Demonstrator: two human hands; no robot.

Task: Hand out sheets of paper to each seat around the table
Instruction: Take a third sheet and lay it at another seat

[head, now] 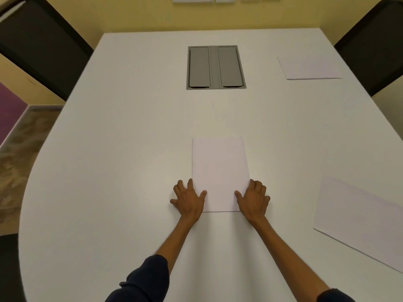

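Two hands flank the white rectangular paper stack (219,173) lying flat near the middle of the white rounded laminate table (122,149): left hand (189,198) splayed open, palm down, thumb overlapping the stack's left edge; right hand (254,198) likewise open and flat, thumb on the right edge, fingers curled a little on the tabletop. Neither pinches anything; both only press. Placed so far: one single white sheet (309,67) far right in front of the black chair (375,51) there, another larger-looking white sheet (359,216) near right, running off frame. The black chair on the far left (41,42) has no paper before it. Cannot tell how many sheets the stack holds. Risks, my read: smooth top plus flat palms means the stack slides or fans rather than lifting; peeling one sheet by thumb could drag two, leaving a seat short. A long slide toward the left seat may skew the sheet or catch on the grey recessed metal cable hatch (216,67). Near-right sheet could get brushed by the right forearm.
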